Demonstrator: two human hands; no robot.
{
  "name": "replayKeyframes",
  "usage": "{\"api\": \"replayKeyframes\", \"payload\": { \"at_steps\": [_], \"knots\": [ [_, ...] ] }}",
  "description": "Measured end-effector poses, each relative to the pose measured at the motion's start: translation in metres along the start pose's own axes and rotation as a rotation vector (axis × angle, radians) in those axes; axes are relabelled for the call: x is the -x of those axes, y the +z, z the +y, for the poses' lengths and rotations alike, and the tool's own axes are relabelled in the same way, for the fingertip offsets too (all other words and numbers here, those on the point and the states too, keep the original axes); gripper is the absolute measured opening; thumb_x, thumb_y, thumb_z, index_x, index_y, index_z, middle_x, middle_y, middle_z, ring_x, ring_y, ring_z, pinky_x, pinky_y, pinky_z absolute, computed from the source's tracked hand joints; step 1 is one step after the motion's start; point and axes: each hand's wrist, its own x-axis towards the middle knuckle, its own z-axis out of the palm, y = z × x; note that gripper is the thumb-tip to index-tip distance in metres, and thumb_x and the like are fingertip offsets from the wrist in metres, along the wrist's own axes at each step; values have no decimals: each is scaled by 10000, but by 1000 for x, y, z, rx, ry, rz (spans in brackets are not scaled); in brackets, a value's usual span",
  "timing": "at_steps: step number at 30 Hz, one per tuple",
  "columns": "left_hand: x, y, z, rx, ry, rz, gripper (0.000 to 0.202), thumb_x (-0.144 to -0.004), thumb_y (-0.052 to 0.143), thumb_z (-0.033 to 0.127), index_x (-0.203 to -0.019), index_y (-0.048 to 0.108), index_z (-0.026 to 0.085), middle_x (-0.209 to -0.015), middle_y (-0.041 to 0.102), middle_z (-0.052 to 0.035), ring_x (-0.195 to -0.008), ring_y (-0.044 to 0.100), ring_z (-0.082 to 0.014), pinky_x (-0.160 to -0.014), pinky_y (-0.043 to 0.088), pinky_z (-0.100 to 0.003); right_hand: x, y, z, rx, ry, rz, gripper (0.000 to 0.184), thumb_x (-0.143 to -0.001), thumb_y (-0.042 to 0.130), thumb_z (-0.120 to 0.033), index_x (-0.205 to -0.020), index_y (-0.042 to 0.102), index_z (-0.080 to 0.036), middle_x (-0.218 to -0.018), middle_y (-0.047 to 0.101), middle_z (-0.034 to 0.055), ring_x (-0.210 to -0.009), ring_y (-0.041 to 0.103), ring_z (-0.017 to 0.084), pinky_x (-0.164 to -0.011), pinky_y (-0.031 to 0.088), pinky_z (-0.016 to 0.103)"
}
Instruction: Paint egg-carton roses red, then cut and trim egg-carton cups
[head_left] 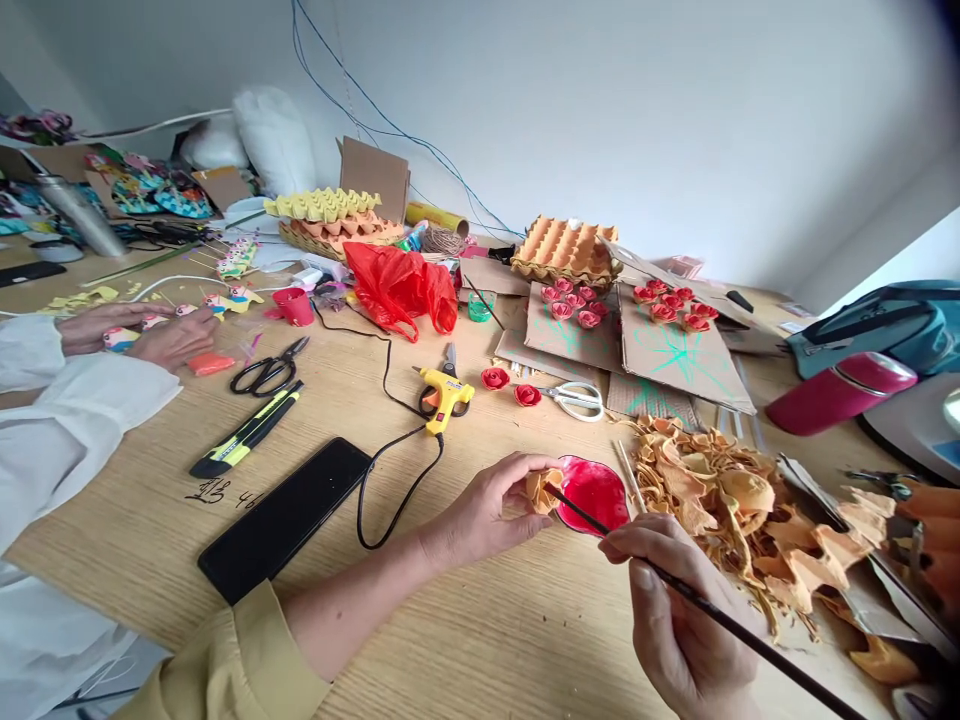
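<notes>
My left hand pinches a small unpainted paper-pulp flower between thumb and fingers. In my right hand is a long dark paintbrush, its tip reaching the flower. Just behind the flower lies a palette of red paint, flat on the table. Two red-painted flowers, one a rose and one by the scissors, rest farther back. White-handled scissors touch that second flower. A yellow glue gun sits left of them, its black cord looping toward my left forearm.
Torn egg-carton scraps are heaped at right, near a pink bottle. Red flowers stand on cardboard sheets. A phone, a utility knife and black scissors lie left. A co-worker's hands handle small painted pieces.
</notes>
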Motion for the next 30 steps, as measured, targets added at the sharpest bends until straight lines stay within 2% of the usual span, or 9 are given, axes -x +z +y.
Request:
{"api": "replayKeyframes", "payload": {
  "at_steps": [6, 12, 19, 23, 30],
  "knots": [
    [2, 2, -1, -35, 42, -1, 513, -891, 747, 328, -1363, 602, 191, -1336, 625, -143, -1185, 649, -249, -986, 560, -325, -9, 3, -5, 81, -9, -52, 220, -956, 508, -70, -1109, 614, -185, -866, 645, 39, -777, 603, 153, -699, 495, 287],
    [1, -1, 1, -85, 40, -16, 530, -880, 762, 351, -1360, 604, 194, -1320, 623, -141, -1180, 643, -246, -955, 575, -318, -7, 2, -6, 133, -65, -101, 223, -948, 515, -44, -1122, 601, -154, -891, 652, 45, -781, 584, 143, -750, 480, 313],
    [-1, -5, 3, -76, -1, 21, 546, -880, 757, 378, -1364, 601, 179, -1244, 620, -132, -1115, 656, -241, -926, 591, -329, -4, -6, -7, 102, -76, -65, 213, -927, 527, -25, -1089, 602, -140, -881, 642, 45, -770, 595, 139, -744, 471, 332],
    [0, -4, 4, -69, 0, -14, 533, -886, 755, 355, -1369, 602, 190, -1278, 627, -131, -1143, 656, -237, -922, 589, -308, -2, -5, -6, 44, -75, -59, 269, -916, 536, -7, -1146, 605, -128, -921, 649, 59, -808, 609, 150, -781, 482, 353],
    [0, -7, 7, -39, -7, -57, 563, -872, 775, 375, -1381, 611, 199, -1317, 654, -131, -1155, 666, -243, -953, 574, -322, -6, -7, -5, 95, -73, -152, 260, -937, 515, -37, -1157, 602, -143, -942, 631, 64, -840, 563, 163, -777, 469, 346]
  ]
}}
